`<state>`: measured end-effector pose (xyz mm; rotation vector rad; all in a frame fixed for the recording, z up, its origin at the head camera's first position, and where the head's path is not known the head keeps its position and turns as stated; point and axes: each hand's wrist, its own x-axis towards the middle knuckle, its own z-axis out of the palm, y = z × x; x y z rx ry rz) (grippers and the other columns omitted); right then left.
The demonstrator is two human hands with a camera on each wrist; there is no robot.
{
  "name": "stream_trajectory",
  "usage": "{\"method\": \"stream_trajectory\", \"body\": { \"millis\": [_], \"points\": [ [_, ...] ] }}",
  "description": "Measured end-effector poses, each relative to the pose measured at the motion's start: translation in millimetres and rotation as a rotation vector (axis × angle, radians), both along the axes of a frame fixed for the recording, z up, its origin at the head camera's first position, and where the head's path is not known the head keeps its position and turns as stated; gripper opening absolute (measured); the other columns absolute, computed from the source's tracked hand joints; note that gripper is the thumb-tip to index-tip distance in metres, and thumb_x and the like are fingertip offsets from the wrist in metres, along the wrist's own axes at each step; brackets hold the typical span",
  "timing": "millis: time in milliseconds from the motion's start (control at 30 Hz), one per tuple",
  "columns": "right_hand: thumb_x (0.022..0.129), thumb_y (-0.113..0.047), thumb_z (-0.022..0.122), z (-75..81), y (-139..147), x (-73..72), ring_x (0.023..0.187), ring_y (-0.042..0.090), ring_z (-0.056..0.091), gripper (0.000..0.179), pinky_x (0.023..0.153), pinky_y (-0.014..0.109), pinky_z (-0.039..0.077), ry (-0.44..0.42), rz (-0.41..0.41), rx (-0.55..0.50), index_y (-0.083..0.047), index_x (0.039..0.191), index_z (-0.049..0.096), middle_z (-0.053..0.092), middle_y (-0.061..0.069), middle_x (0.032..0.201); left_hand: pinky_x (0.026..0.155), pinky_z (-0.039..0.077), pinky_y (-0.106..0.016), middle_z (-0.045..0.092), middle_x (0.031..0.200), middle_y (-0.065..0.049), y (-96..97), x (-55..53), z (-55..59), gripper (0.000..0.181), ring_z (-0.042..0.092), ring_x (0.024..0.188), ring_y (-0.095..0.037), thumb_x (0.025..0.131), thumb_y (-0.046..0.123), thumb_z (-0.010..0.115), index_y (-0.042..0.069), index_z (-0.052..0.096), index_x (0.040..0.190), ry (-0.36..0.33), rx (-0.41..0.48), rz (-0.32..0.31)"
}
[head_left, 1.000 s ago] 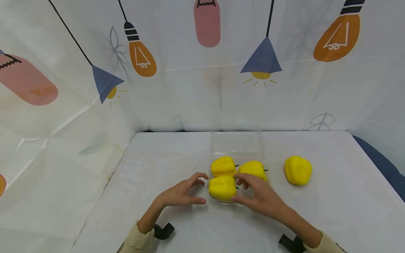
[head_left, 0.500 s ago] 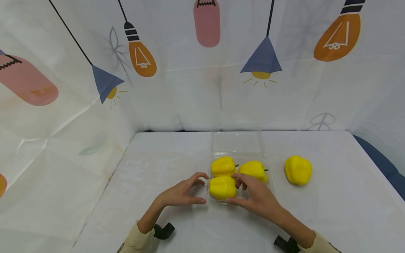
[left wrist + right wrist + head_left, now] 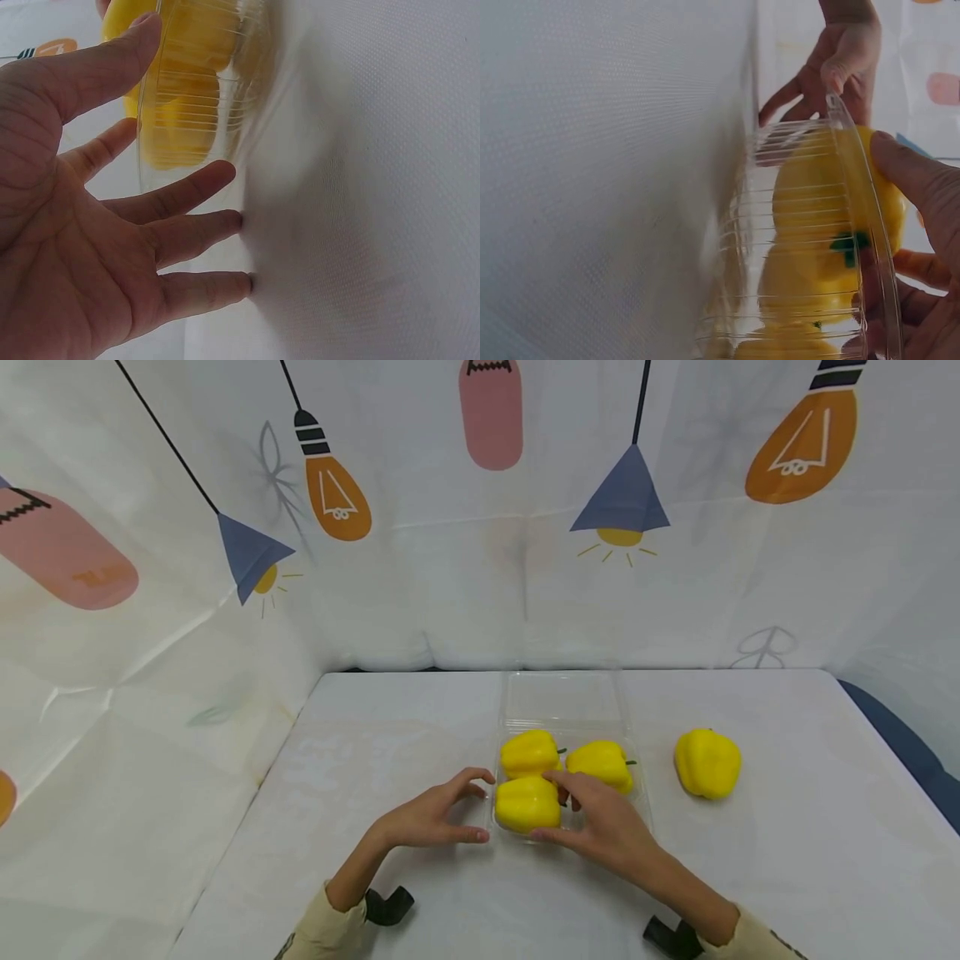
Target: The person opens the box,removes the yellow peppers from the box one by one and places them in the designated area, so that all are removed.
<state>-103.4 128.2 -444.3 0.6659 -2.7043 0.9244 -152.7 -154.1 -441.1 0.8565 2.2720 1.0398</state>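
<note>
A clear plastic clamshell box (image 3: 637, 777) lies on the table with its lid (image 3: 562, 697) swung back. In it sit three yellow bell peppers: a back-left one (image 3: 529, 753), a right one (image 3: 600, 763) and a near-left one (image 3: 527, 804). My right hand (image 3: 607, 822) reaches over the box and holds the near-left pepper by its stem end, thumb in front and fingers behind. Its green stem (image 3: 849, 246) shows in the right wrist view. My left hand (image 3: 431, 817) stands at the box's left wall, fingers spread and loosely bent, holding nothing.
Another yellow bell pepper (image 3: 707, 763) rests on the white table (image 3: 787, 860), right of the box. A patterned cloth (image 3: 450, 585) hangs behind the table and along its left side.
My right hand has slid a little left along the near-left pepper, its thumb now farther across the front. The left hand and the peppers have hardly moved.
</note>
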Motion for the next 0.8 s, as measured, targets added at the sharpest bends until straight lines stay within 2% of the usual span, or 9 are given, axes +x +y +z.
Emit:
{"method": "stream_trajectory", "body": {
  "millis": [567, 800],
  "points": [
    [0.071, -0.053, 0.074, -6.5, 3.9, 0.5, 0.072, 0.004, 0.045, 0.066, 0.061, 0.019, 0.041, 0.023, 0.034, -0.107, -0.019, 0.125, 0.055, 0.049, -0.016, 0.090, 0.106, 0.030, -0.050, 0.053, 0.129, 0.001, 0.2, 0.2, -0.2, 0.071, 0.044, 0.126, -0.018, 0.083, 0.042, 0.070, 0.029, 0.028, 0.139, -0.001, -0.007, 0.006],
    [0.071, -0.050, 0.075, -3.2, 7.6, -1.0, 0.069, 0.006, 0.048, 0.065, 0.061, 0.024, 0.045, -0.032, 0.049, -0.190, -0.019, 0.124, 0.056, 0.050, -0.014, 0.087, 0.105, 0.030, -0.050, 0.054, 0.128, 0.002, -0.5, 0.5, -2.9, 0.071, 0.044, 0.125, -0.018, 0.083, 0.042, 0.071, 0.029, 0.028, 0.138, 0.015, 0.000, 0.004]
  ]
}}
